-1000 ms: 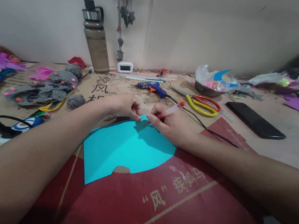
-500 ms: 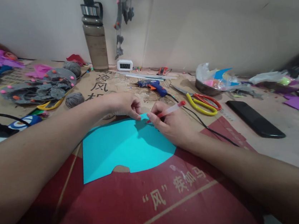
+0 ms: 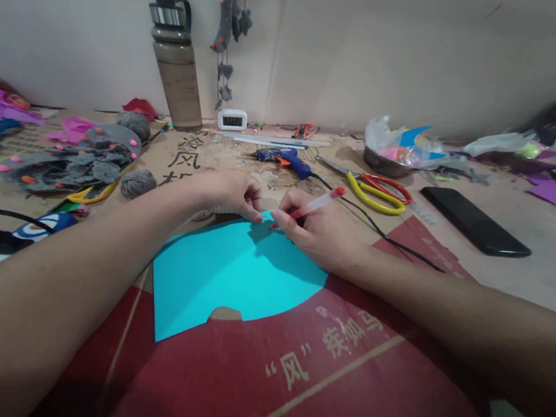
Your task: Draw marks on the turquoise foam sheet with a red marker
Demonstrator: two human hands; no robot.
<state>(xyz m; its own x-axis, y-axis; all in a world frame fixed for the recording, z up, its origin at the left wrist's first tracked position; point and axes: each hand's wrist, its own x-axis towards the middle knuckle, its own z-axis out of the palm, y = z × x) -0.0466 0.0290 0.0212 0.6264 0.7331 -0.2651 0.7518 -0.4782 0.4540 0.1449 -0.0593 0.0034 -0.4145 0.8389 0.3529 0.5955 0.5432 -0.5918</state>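
A turquoise sheet (image 3: 225,275) lies flat on red printed cardboard (image 3: 297,373) in front of me. My left hand (image 3: 231,194) rests at the sheet's far edge, its fingers curled and the fingertips pinching or pressing that edge. My right hand (image 3: 315,231) is closed round a pen with a red cap (image 3: 320,201), whose tip touches the sheet close to my left fingertips. The spot under the pen tip is hidden by my fingers.
Yellow-and-red scissors (image 3: 377,194) and a black phone (image 3: 473,220) lie to the right. A blue glue gun (image 3: 285,159) with a black cord sits behind my hands. Grey felt pieces (image 3: 72,165), yarn balls, a bottle (image 3: 176,66) and a small clock (image 3: 232,120) stand further back.
Both hands stay at the sheet's far edge with the pen tip on it. Only the view has shifted slightly.
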